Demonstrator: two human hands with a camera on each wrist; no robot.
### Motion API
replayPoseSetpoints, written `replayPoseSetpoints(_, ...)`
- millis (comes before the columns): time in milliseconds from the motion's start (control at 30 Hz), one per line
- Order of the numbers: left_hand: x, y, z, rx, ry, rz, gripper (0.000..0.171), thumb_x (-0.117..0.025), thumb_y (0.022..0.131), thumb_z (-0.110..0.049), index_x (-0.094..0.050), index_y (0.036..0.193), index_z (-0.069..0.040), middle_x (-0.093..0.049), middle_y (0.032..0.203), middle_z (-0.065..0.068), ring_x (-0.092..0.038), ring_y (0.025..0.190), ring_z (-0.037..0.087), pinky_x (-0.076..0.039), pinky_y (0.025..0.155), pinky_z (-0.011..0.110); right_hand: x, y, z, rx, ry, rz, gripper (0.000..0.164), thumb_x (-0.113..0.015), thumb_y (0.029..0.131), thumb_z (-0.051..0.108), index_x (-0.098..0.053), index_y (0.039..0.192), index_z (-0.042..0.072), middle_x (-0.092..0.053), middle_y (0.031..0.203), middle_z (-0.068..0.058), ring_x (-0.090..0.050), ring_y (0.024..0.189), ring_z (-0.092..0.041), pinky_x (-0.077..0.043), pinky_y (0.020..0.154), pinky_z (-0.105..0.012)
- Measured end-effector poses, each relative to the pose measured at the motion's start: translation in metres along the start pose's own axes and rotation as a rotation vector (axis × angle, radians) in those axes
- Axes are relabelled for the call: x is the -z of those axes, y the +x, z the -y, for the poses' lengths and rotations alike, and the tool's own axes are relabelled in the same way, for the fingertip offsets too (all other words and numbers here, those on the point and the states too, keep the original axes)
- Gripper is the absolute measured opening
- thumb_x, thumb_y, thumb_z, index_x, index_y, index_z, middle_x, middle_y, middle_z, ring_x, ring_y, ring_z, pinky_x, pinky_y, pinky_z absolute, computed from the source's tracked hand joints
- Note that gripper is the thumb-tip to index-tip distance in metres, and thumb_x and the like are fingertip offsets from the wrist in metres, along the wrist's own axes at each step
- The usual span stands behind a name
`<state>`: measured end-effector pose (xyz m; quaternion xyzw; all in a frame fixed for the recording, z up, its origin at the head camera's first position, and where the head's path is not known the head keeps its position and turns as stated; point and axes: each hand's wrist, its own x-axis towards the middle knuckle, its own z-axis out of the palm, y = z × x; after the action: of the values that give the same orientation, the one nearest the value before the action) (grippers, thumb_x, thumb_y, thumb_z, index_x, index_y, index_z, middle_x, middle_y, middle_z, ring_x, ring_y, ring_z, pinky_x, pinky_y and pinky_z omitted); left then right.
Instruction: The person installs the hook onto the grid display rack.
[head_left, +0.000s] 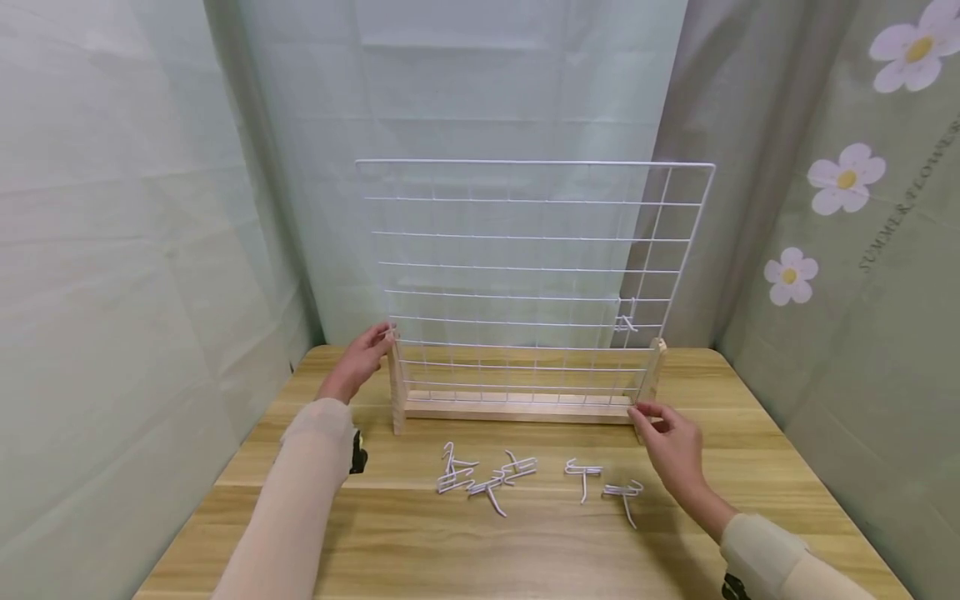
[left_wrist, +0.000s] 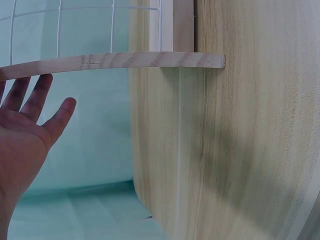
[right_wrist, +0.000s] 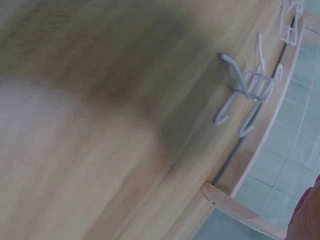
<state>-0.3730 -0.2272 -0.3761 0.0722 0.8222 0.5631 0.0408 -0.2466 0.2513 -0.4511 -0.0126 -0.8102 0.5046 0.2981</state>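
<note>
A white wire grid (head_left: 525, 269) stands upright in a light wooden stand (head_left: 517, 412). At the top of the stand's left upright (left_wrist: 150, 60), my left hand (head_left: 362, 360) holds it; in the left wrist view several fingers reach its outer side, one finger apart. My right hand (head_left: 675, 446) pinches the lower right end of the stand, thumb and forefinger close together; the right wrist view catches only a sliver of this hand (right_wrist: 306, 215). One white wire hook (head_left: 625, 322) hangs on the grid's right part. Two loose hooks (head_left: 584, 475) lie near the right hand.
Several more white hooks (head_left: 487, 479) lie in a cluster before the stand on the wooden table (head_left: 465, 550). Pale curtains (head_left: 480, 75) close in the back and sides, the right one (head_left: 862, 333) with printed flowers. The table's back edge runs behind the stand.
</note>
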Motion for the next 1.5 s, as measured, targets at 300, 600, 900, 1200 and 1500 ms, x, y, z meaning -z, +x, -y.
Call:
replayPoseSetpoints(300, 0.002, -0.001, 0.0, -0.013, -0.015, 0.003, 0.053, -0.035, 0.11, -0.027, -0.022, 0.158, -0.008, -0.021, 0.161, 0.02, -0.025, 0.144, 0.041, -0.02, 0.114, 0.061, 0.006, -0.014, -0.004, -0.08, -0.021, -0.009, 0.019, -0.076, 0.089, 0.017, -0.075, 0.101, 0.002, -0.073, 0.093, -0.01, -0.065, 0.072, -0.012, -0.049, 0.058, -0.016)
replayPoseSetpoints(600, 0.002, -0.004, -0.002, -0.001, -0.007, 0.002, 0.053, -0.037, 0.11, -0.027, -0.023, 0.158, -0.01, -0.021, 0.162, 0.018, -0.024, 0.145, 0.04, -0.02, 0.115, 0.059, 0.015, -0.037, -0.009, -0.169, -0.081, 0.016, 0.023, -0.073, 0.092, 0.023, -0.075, 0.104, 0.003, -0.074, 0.096, -0.01, -0.061, 0.078, 0.004, -0.048, 0.065, -0.012)
replayPoseSetpoints(900, 0.003, -0.002, 0.0, 0.009, -0.015, 0.002, 0.053, -0.036, 0.11, -0.027, -0.023, 0.158, -0.01, -0.021, 0.162, 0.018, -0.025, 0.145, 0.04, -0.021, 0.115, 0.059, 0.019, -0.059, -0.009, -0.207, -0.118, 0.093, 0.027, -0.072, 0.093, 0.027, -0.075, 0.105, 0.004, -0.074, 0.102, -0.01, -0.061, 0.083, 0.002, -0.047, 0.066, -0.012)
replayPoseSetpoints(1200, 0.003, -0.002, 0.001, 0.021, -0.011, 0.0, 0.053, -0.037, 0.11, -0.028, -0.023, 0.158, -0.012, -0.02, 0.162, 0.017, -0.023, 0.146, 0.038, -0.02, 0.115, 0.058, 0.017, -0.073, -0.019, -0.201, -0.145, 0.095, 0.021, -0.074, 0.092, 0.025, -0.076, 0.101, 0.006, -0.074, 0.102, -0.009, -0.062, 0.085, -0.002, -0.05, 0.069, -0.015)
replayPoseSetpoints(1500, 0.002, -0.001, 0.001, -0.001, -0.012, 0.004, 0.053, -0.037, 0.11, -0.028, -0.023, 0.158, -0.01, -0.021, 0.162, 0.018, -0.024, 0.145, 0.041, -0.021, 0.115, 0.06, 0.016, -0.082, -0.027, -0.183, -0.197, 0.101, 0.016, -0.075, 0.09, 0.024, -0.077, 0.095, 0.009, -0.074, 0.1, -0.004, -0.062, 0.093, -0.005, -0.049, 0.076, -0.015)
